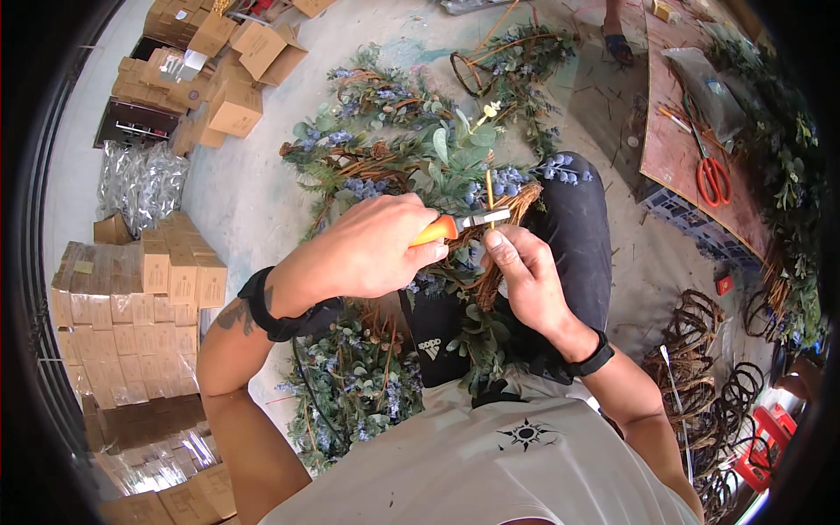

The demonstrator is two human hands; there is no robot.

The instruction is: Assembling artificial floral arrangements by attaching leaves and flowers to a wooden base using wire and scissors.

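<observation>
My left hand (372,245) is wrapped round a pair of pliers (437,230) with orange handles. Their metal jaws point right and meet a thin yellowish stem (490,188). Just below the jaws, my right hand (525,271) pinches the lower part of that stem between thumb and fingers. Whether the jaws are clamped on the stem or only touching it, I cannot tell. Behind both hands a twig wreath (522,210) rests against my lap, dressed with green leaves and blue berries (567,171). Part of it is hidden by my hands.
Finished-looking garlands (367,92) lie on the floor ahead, another leafy pile (354,385) by my left leg. Cartons (131,306) are stacked at left. Red-handled scissors (713,179) lie on a board at right, above bare twig rings (691,350). Another person's foot (618,45) shows at top.
</observation>
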